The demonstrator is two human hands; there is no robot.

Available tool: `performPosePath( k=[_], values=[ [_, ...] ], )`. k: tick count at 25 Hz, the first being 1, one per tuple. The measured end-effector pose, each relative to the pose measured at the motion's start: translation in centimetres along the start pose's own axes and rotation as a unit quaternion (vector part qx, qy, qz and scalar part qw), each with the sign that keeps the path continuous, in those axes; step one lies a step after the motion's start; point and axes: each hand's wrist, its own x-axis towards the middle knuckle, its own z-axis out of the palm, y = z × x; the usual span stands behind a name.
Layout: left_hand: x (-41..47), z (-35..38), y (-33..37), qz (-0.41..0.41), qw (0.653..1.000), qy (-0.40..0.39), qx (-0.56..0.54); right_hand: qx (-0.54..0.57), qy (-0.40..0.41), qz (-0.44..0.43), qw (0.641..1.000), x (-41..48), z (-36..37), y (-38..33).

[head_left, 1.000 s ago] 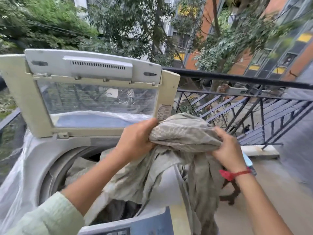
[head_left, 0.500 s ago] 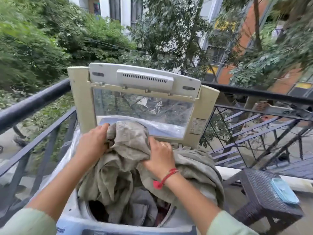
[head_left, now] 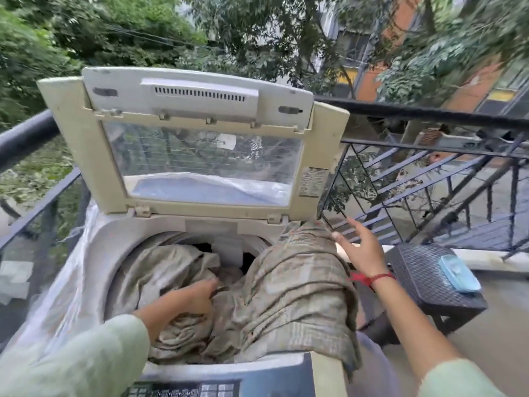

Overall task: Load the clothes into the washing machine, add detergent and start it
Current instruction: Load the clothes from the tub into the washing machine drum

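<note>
The left hand (head_left: 192, 297) lies low in the drum, its fingers (head_left: 212, 284) bent into a fold of the grey-beige checked cloth (head_left: 300, 287); motion blur hides whether they pinch it or only press on it. The cloth bunches around and under this hand, filling most of the drum's mouth.

The right hand (head_left: 361, 248) hangs in the air with its fingers spread and straight, holding nothing. Its thumb tip is just beside the highest hump of the cloth; contact cannot be told. From that hump the cloth drapes over the right rim and the front right corner of the washing machine (head_left: 114, 247), hanging outside it.

A red thread (head_left: 375, 278) circles the right wrist. The lid (head_left: 200, 156) stands upright behind the drum, and the control panel (head_left: 186, 391) lies at the near edge. To the right a dark woven stool (head_left: 423, 285) carries a pale blue object (head_left: 459, 273), with the balcony railing (head_left: 429, 113) behind.
</note>
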Motion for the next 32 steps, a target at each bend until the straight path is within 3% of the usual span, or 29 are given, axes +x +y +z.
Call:
performPosePath(
  k=[2,4,7,9,11,16,20,22,26,29,32],
  values=[
    [0.7,-1.4,4.1,0.054,0.997,0.046,-0.014,0.004,-0.072,0.108,0.991,0.2,0.9,2.7],
    [1.5,-2.2,7.9,0.119,0.99,0.072,0.015,0.108,-0.169,0.171,0.965,-0.5,3.6,4.9],
    [2.5,-1.3,11.4,0.157,0.983,0.073,0.063,0.245,-0.259,0.165,0.92,-2.7,5.7,9.7],
    [3.1,0.0,11.5,0.151,0.985,0.08,0.031,0.267,-0.262,0.209,0.904,-4.8,4.8,9.5],
    [3.3,0.6,11.0,0.143,0.983,0.115,0.011,0.254,-0.224,0.191,0.921,-8.5,3.4,9.2],
    [2.4,-0.7,12.1,0.129,0.974,0.184,0.04,0.248,-0.268,0.131,0.922,-13.5,-0.1,8.9],
    [0.6,-1.9,12.7,0.122,0.95,0.286,-0.025,0.278,-0.173,0.094,0.94,-13.9,-0.1,7.1],
    [-0.7,-3.4,12.6,0.139,0.934,0.329,0.015,0.229,-0.102,0.057,0.966,-14.1,-0.2,6.7],
    [-5.7,-7.8,12.4,0.171,0.868,0.465,0.03,0.09,0.042,-0.057,0.993,-12.0,-3.8,1.5],
    [-10.9,-11.4,9.7,0.117,0.817,0.562,-0.055,-0.031,0.131,-0.23,0.964,-10.4,-6.5,-7.3],
    [-15.9,-13.4,5.1,0.082,0.761,0.628,-0.141,-0.066,0.231,-0.387,0.89,-11.0,-5.5,-16.6]
  ],
)
